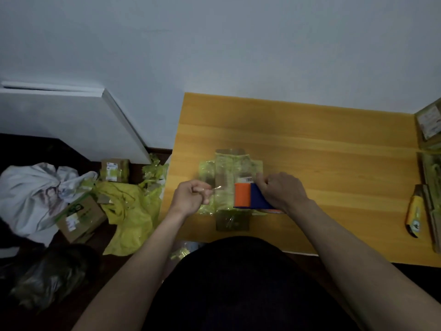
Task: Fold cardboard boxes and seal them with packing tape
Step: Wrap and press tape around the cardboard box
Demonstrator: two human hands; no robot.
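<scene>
A small cardboard box (230, 168), flaps spread and covered in yellowish tape, lies on the wooden table (322, 149) in front of me. My right hand (281, 191) grips an orange and blue tape dispenser (248, 195) over the box's right side. My left hand (191, 199) pinches the free end of clear tape (218, 188), a strip stretching from it to the dispenser above the box.
A yellow utility knife (415, 215) and flattened taped boxes (432, 130) lie at the table's right edge. On the floor to the left are taped boxes (114, 169), crumpled yellow plastic (128, 211), a white cloth (33, 187) and a white board leaning on the wall.
</scene>
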